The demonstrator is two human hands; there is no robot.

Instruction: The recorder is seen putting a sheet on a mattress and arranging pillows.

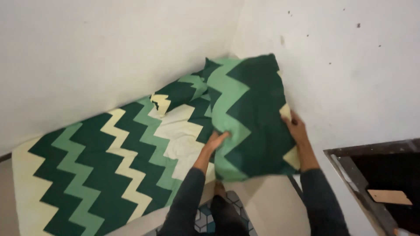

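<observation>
The left hand (215,142) grips the lower left edge of a pillow (251,116), fingers pressed into the fabric, while the right hand (295,126) clasps the pillow's right edge, fingers curled around its side. Both hands hold the pillow lifted and tilted, above the head end of the mattress (87,175) and close to the corner where the two walls meet. The pillow's cover shows a zigzag pattern in dark green, light green and cream, matching the sheet on the mattress. Both forearms wear dark long sleeves (186,196). Just behind the pillow's left edge, a second pillow (177,94) in the same zigzag cover lies on the mattress against the left wall (87,52). The mattress runs along that wall from the corner toward the lower left, its cream border showing at the near edge. The right wall (350,74) is white with a few small dark marks. At the lower right, a dark opening with a frame (345,168) shows a flat tan piece (389,196) inside. Below the hands, between the sleeves, a patterned floor mat (205,218) in teal and white is partly visible.
</observation>
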